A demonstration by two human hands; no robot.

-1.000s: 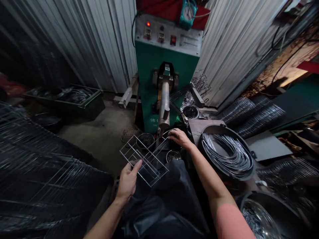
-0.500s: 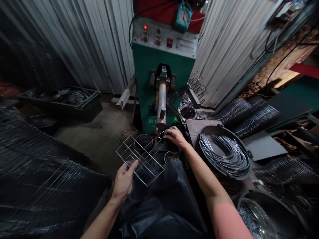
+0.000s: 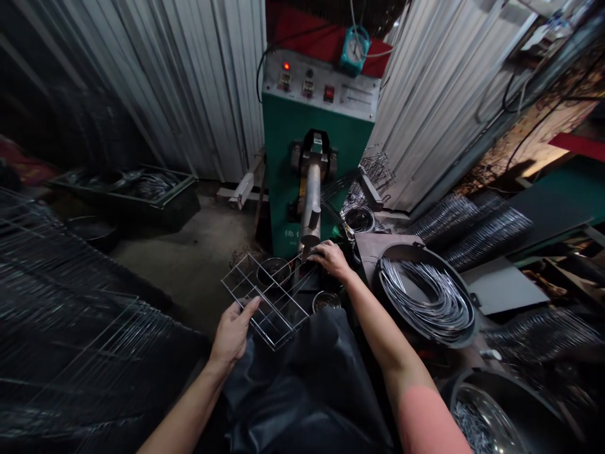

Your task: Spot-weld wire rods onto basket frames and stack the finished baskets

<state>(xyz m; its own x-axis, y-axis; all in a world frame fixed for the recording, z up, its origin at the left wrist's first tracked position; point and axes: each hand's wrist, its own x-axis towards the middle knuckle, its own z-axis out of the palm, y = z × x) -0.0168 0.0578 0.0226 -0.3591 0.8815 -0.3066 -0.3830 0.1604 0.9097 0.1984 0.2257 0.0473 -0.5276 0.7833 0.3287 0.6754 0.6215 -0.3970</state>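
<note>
Wirework (image 3: 267, 302) is in my left hand (image 3: 230, 331) in the head view: I hold it by its near left edge, thumb on top and fingers curled beneath, and it reaches out above my dark apron (image 3: 307, 384) toward the lower end of a thick metal rod (image 3: 312, 189). My right hand (image 3: 331, 258) is stretched forward to just beside that end, knuckles up, fingers bent and close together; thin wires (image 3: 305, 282) run toward them, but the spot is dark and partly hidden, so I cannot tell whether they pinch one. The rod juts from a green machine (image 3: 280, 157), whose panel (image 3: 321, 82) shows a lit red lamp (image 3: 286, 65). A small bowl (image 3: 326, 292) of metal bits stands near my right hand, and a round dish (image 3: 283, 271) shows behind the wirework. To my right, a black tub (image 3: 412, 285) holds a wire coil (image 3: 444, 315); lower down, a shiny basin (image 3: 503, 413) holds small metal pieces. On my left is a dark, blurred wire pile (image 3: 85, 328).
</note>
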